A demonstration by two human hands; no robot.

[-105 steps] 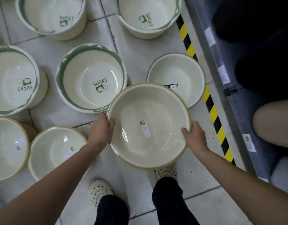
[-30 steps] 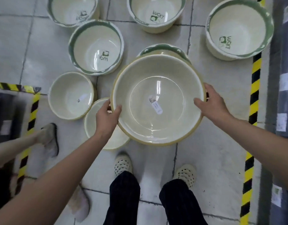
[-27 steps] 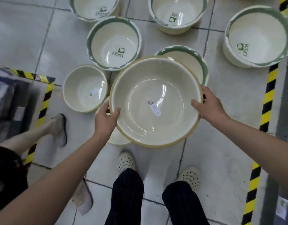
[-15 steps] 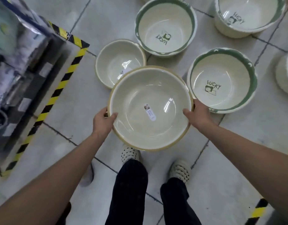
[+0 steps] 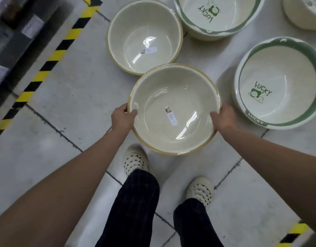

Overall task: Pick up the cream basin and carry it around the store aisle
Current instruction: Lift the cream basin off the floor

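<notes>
Head view: left hand (image 5: 123,117) and right hand (image 5: 223,118) grip opposite rims of cream basin (image 5: 175,97), held above floor (image 5: 68,90), near second basin (image 5: 144,35).

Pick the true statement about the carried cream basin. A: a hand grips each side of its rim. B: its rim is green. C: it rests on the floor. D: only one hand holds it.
A: left hand and right hand grip opposite sides of the cream basin.
</notes>
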